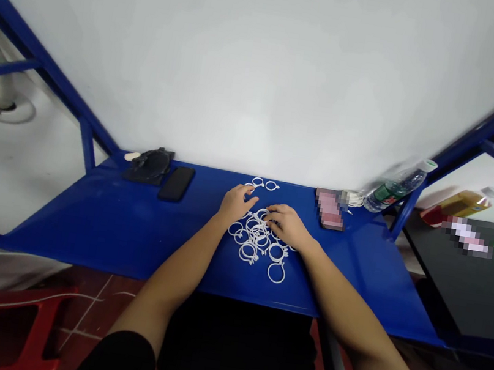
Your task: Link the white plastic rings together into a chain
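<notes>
Many thin white rings, each with a small clip-like tab, lie in a loose pile (258, 234) on the blue tabletop (128, 232). Beyond the pile, near the wall, a few more lie apart, among them a single ring (271, 185). My left hand (235, 204) rests at the far left of the pile, thumb apart from the fingers, its fingertips beside a ring partly hidden by them. My right hand (287, 225) is over the pile's upper right, fingers curled and close together against a white ring (263, 213); its exact grip is partly hidden.
To the left lie a black phone (176, 184) and a crumpled dark item (152, 165). At the right are a blurred pink phone (329, 210), a white cable (354, 199) and a leaning clear bottle (397, 188). Blue metal bars (88, 143) flank the table; a white wall closes the back.
</notes>
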`<state>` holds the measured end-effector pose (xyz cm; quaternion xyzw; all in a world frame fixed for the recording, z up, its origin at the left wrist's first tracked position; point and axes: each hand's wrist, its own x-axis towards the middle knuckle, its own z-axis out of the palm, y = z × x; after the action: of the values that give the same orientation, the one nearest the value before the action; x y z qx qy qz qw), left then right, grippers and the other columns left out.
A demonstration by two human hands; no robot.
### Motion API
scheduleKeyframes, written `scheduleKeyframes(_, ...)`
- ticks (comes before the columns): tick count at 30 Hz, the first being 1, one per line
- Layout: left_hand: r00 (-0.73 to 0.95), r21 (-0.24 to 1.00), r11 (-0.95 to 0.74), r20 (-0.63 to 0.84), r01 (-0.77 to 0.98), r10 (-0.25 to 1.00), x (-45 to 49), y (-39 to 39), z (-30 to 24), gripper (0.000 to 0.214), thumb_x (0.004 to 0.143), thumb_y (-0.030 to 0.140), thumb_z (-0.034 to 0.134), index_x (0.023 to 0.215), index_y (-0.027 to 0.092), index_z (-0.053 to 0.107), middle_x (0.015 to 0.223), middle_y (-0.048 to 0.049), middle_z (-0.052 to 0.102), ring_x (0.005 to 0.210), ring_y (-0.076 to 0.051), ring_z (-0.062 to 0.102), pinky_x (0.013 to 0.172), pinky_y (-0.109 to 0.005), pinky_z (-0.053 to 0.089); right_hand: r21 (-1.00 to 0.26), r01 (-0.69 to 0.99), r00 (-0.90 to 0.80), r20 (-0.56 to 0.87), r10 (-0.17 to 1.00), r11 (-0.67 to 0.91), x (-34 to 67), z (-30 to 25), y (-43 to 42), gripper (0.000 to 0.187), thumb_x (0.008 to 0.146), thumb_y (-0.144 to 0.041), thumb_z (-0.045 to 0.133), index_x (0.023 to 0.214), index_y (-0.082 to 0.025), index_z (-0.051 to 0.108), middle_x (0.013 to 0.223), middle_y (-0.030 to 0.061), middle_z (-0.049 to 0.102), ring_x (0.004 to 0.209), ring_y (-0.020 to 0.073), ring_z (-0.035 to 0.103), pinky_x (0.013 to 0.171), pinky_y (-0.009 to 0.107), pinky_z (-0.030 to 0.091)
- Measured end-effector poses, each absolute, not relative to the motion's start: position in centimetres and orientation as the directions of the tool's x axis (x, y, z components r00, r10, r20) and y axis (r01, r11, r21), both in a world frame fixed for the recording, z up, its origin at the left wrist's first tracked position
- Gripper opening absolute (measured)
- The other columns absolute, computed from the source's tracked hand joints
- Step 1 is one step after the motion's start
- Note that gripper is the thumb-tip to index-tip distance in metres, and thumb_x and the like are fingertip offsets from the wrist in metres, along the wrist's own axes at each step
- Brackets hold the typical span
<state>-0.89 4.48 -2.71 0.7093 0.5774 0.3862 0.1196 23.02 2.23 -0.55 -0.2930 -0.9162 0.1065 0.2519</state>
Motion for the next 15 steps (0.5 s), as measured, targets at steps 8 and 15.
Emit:
scheduleKeyframes(8, 0.347, 0.546, -0.586, 0.482, 0.599, 0.804, 0.9, 2.3, -0.6, 0.035, 0.104, 0.033, 0.054, 0.133, 0.020, 0.068, 0.114, -0.0076, 0.077, 0.104, -0.021, 0.070, 0.098, -0.038, 0.055, -0.440, 0.544, -0.487, 0.528, 0.696, 0.715, 23.1, 0.0, 1.9, 0.015, 0.101, -0.026, 0.059, 0.108, -0.023, 0.072, 0.129, 0.0137, 0.063, 0.120, 0.0288, 0.062, 0.102, 0.050, 0.054)
scheduleKeyframes(15, 0.281, 0.507, -0.589, 0.558, 0.630, 0.781, 1.2, 2.4, -0.8, 0.033, 0.101, 0.029, 0.061, 0.131, 0.021, 0.070, 0.106, -0.0071, 0.079, 0.094, -0.020, 0.073, 0.094, -0.039, 0.056, -0.516, 0.545, -0.378, 0.552, 0.743, 0.660, 23.0, 0.2, 1.5, 0.018, 0.105, -0.032, 0.055, 0.114, -0.026, 0.069, 0.137, 0.0127, 0.059, 0.126, 0.0286, 0.061, 0.104, 0.049, 0.056)
